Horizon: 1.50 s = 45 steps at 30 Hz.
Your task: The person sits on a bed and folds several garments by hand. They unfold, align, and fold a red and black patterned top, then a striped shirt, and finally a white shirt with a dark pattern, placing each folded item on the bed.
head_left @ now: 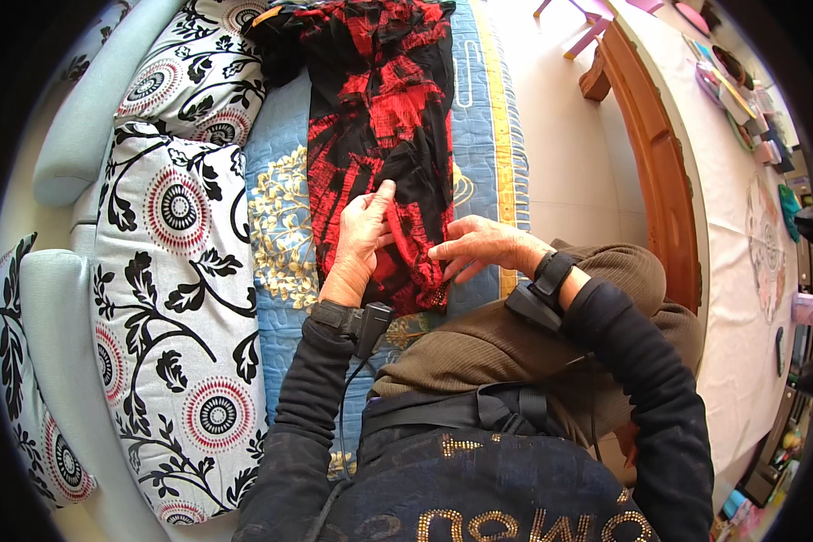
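A red and black patterned garment (379, 108) lies stretched along a blue quilted sofa seat (285, 226). My left hand (361, 239) rests flat on the garment's near part, thumb pointing up against a black fold. My right hand (479, 246) pinches the garment's right edge with its fingertips, close to the near end. Both wrists carry black strapped devices, and the left one has a cable running down my sleeve.
White cushions with black floral and red circle patterns (176, 298) line the pale sofa back on the left. A wooden-edged table under a white cloth (723, 226) stands at right, with several small items at its far end. Pale floor (569, 154) runs between them.
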Available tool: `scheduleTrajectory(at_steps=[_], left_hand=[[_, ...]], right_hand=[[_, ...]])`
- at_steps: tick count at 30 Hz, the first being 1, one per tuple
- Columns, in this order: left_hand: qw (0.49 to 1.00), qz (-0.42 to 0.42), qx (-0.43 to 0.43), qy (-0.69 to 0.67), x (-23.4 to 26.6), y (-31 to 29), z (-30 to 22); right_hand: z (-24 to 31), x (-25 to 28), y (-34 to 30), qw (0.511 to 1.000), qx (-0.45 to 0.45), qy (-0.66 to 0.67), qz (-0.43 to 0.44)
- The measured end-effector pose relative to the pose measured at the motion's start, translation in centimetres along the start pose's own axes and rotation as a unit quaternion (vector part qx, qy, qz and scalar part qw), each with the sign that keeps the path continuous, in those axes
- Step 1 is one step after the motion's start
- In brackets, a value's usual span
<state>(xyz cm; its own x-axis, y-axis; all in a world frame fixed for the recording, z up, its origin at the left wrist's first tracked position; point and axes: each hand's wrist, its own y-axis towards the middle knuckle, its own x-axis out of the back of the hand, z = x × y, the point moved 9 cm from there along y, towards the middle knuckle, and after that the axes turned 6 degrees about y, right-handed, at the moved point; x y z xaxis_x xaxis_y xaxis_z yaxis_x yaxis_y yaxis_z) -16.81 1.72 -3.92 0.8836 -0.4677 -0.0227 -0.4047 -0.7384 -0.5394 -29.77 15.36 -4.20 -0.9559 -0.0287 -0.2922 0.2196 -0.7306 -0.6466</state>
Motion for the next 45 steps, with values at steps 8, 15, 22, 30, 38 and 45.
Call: scheduleTrajectory(at_steps=[8, 15, 22, 30, 38, 45], left_hand=[[0.98, 0.12, 0.087, 0.132, -0.8, -5.8, 4.3], [0.946, 0.262, 0.107, 0.159, -2.8, -9.7, 6.9], [0.944, -0.005, -0.137, 0.302, 7.1, -12.2, 0.3], [0.465, 0.044, -0.48, 0.743, 8.0, -14.7, -1.0], [0.415, 0.135, -0.549, 0.713, 7.1, -12.6, -1.0], [0.566, 0.206, -0.533, 0.594, 6.3, -11.8, -2.1]], right_hand=[[-1.3, -0.8, -0.4, 0.983, -0.073, -0.161, 0.045], [-1.1, -1.7, -0.6, 0.966, -0.088, -0.237, 0.06], [7.3, -1.8, -4.2, 0.86, 0.225, -0.458, 0.011], [3.9, -6.8, -4.3, 0.534, 0.395, -0.739, 0.113], [4.5, -8.3, -3.5, 0.441, 0.528, -0.724, 0.038], [5.7, -8.0, -1.7, 0.541, 0.494, -0.677, 0.064]])
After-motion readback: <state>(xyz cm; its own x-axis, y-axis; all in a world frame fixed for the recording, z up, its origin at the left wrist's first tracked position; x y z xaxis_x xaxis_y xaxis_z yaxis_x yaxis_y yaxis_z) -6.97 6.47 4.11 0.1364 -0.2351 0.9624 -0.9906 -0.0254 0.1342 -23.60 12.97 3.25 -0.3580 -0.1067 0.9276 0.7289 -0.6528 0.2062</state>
